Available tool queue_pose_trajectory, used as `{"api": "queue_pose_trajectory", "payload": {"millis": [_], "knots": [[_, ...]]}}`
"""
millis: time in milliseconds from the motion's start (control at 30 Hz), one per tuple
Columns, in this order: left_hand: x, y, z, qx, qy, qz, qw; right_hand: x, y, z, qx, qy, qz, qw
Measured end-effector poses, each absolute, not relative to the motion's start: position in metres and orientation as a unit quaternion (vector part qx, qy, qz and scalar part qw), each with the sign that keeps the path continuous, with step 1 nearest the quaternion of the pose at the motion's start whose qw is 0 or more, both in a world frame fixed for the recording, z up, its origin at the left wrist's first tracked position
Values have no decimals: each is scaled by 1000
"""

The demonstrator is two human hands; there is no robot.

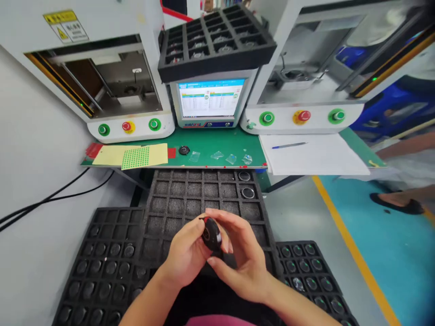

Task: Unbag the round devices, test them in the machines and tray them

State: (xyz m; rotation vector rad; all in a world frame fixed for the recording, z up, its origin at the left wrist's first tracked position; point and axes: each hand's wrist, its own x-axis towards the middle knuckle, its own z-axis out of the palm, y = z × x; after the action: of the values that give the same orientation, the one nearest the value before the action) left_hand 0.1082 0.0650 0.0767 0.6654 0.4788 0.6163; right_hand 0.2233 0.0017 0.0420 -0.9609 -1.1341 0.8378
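Note:
A round black watch case (211, 233), with a glossy edge and a bit of red near its top, is tilted on edge above the foam tray. My left hand (185, 251) grips it from the left, thumb at its upper rim. Curled about its right side, my right hand (243, 258) has its fingertips at the case's back and lower edge; part of that contact is hidden. Beneath both hands lies the black foam tray (168, 206) with square pockets. Two round watch pieces (248, 193) sit in its far right pockets.
Filled foam trays stand lower left (102, 258) and lower right (312, 269). On the green bench (190, 136) are a sticker sheet (136, 157), a small black disc (184, 150), film scraps, paper (316, 156) and a pen. Two press machines flank a monitor (210, 102); another person's foot (397, 201) shows right.

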Motion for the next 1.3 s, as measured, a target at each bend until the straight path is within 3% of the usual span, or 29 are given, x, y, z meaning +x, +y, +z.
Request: {"api": "queue_pose_trajectory", "payload": {"millis": [300,433,500,567,600,767,1000,1300], "knots": [[134,84,108,266,230,251,902,242,27,62,-415,-519,296,687],[135,109,99,353,238,175,888,261,44,59,-411,-540,244,693],[132,144,86,540,309,174,763,291,71,53,-471,-586,180,634],[129,195,70,750,403,193,488,330,113,43,-577,-628,137,503],[129,224,62,779,430,195,413,351,137,38,-606,-636,146,455],[133,331,32,836,441,122,302,423,246,16,-659,-672,178,287],[144,369,10,816,499,65,283,438,288,-7,-678,-702,191,103],[177,387,-7,664,584,159,439,433,287,-6,-692,-703,158,45]]}}
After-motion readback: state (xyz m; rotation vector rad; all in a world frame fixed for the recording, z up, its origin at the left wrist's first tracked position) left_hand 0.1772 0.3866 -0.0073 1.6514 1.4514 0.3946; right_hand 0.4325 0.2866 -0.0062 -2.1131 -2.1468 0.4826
